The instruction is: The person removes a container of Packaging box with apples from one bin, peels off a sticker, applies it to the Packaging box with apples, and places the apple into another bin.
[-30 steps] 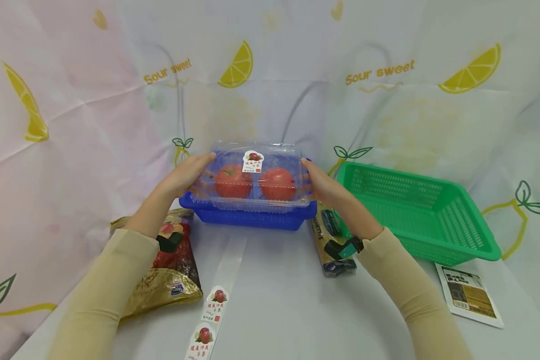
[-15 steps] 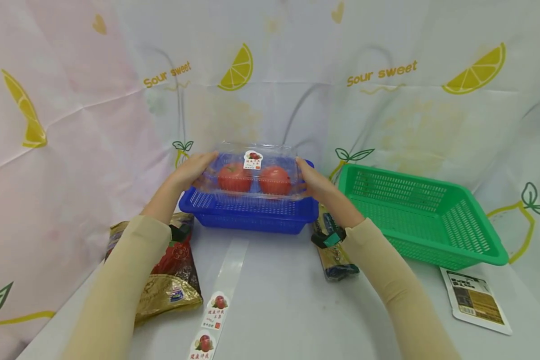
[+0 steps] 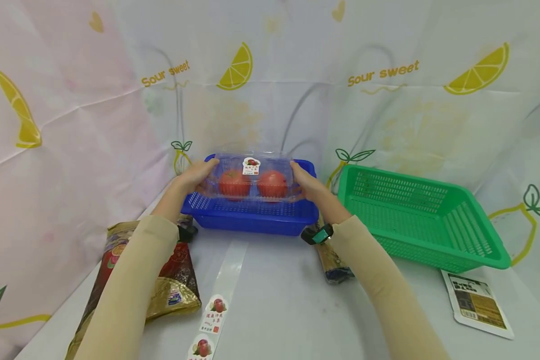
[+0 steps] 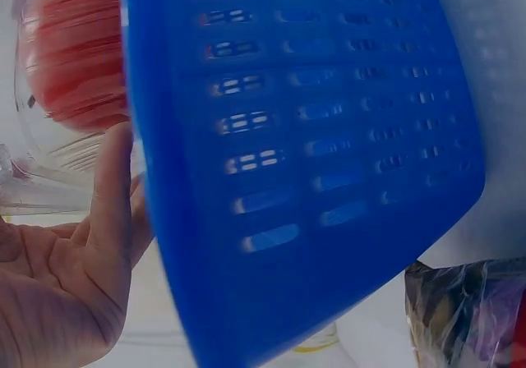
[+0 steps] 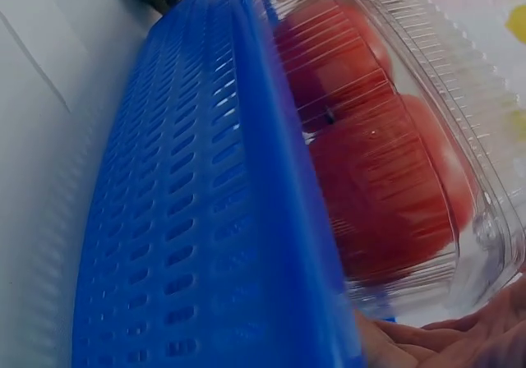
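Left hand [image 3: 197,176] and right hand [image 3: 307,184] grip opposite ends of the clear clamshell [image 3: 252,176] (two tomatoes inside), fingers curled on its edges. Clamshell sits low within the blue basket [image 3: 252,220], probably not yet on the floor. Green basket [image 3: 425,220] at 3 o'clock, near; open table at 6 o'clock.

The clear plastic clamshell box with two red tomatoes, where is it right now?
In the head view, the clear plastic clamshell box sits centre, held between both hands inside the blue plastic basket, left of the green plastic basket.
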`<state>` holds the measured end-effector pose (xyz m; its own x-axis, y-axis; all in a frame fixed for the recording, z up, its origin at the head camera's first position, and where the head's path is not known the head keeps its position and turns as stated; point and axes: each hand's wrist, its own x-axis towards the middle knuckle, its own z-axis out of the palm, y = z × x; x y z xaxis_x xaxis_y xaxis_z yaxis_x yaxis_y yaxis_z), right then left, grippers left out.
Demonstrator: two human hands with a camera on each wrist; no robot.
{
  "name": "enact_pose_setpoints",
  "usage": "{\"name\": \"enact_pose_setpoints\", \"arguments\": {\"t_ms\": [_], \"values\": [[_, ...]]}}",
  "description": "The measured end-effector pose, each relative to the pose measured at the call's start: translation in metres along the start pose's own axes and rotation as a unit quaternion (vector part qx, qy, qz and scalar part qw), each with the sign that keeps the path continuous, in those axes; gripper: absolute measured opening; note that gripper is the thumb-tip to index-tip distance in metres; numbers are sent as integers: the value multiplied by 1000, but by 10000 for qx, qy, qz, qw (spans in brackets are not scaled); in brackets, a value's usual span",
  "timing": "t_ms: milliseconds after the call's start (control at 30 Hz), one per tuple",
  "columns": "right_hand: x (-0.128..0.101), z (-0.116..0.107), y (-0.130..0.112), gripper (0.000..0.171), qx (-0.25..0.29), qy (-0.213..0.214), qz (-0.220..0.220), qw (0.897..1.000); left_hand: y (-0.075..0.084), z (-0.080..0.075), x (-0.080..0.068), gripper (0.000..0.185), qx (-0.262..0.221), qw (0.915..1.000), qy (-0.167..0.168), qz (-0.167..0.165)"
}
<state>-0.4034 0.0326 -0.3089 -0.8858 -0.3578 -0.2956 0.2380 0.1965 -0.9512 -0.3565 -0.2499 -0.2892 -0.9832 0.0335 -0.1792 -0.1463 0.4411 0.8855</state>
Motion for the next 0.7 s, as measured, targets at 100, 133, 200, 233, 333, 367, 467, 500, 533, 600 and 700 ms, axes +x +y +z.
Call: {"name": "enact_pose_setpoints", "arguments": {"t_ms": [100,133,200,233,333,367,467,500,533,600,700], "values": [[7,2,2,59,27,37,146,9999,-2,2,3,64,30,9999,8,-150],[9,3,3,59,50,56,183,9998,-2,2,4,64,45,9998,20,-190],[12,5,4,60,29,111,209,9997,-4,3,6,65,85,9997,48,-229],[14,5,5,61,12,142,209,9997,-4,3,8,65,134,9996,70,-235],[18,6,8,64,-80,246,291,9992,-6,5,15,61,256,9992,96,-285],[20,7,9,65,-136,263,331,9990,-7,5,17,58,256,9991,83,-332],[25,8,13,65,-311,278,522,9978,-13,8,22,47,294,9984,40,-482],[26,9,15,64,-393,264,573,9972,-15,9,24,45,300,9981,27,-535],[28,9,16,63,-473,244,610,9967,-17,10,25,45,277,9979,12,-579],[30,9,19,62,-641,176,651,9957,-20,11,28,47,339,9976,-53,-594],[33,10,22,59,-794,7,681,9945,-27,12,31,54,367,9969,-159,-679]]}}
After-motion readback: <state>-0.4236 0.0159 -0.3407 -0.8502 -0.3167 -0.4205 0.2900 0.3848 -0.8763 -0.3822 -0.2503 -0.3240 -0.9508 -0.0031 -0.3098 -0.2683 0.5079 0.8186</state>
